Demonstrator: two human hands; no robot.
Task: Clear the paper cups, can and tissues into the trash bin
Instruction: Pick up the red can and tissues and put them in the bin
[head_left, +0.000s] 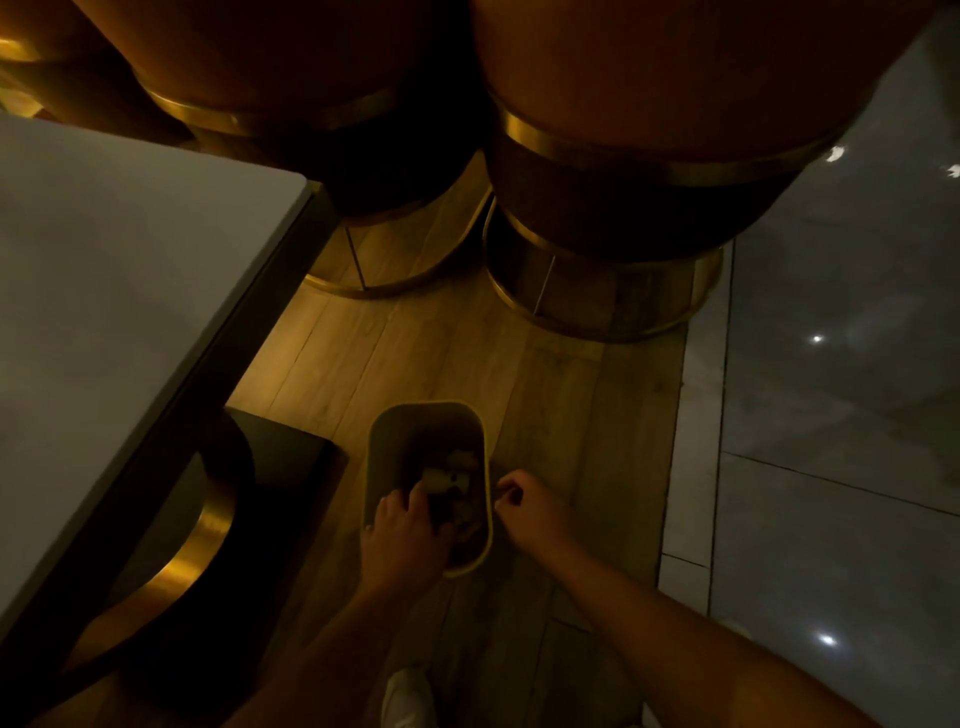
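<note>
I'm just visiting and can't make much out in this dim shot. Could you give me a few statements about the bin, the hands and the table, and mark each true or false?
1. The trash bin stands on the wooden floor. True.
2. The bin is empty. False: pale crumpled rubbish lies inside it.
3. The left hand reaches over the bin's opening. True.
4. The right hand rests on the table. False: it is beside the bin's right rim, low near the floor.
5. Paper cups stand on the visible part of the table. False: none show on the part in view.
6. Round seats with gold bands stand beyond the bin. True.
</note>
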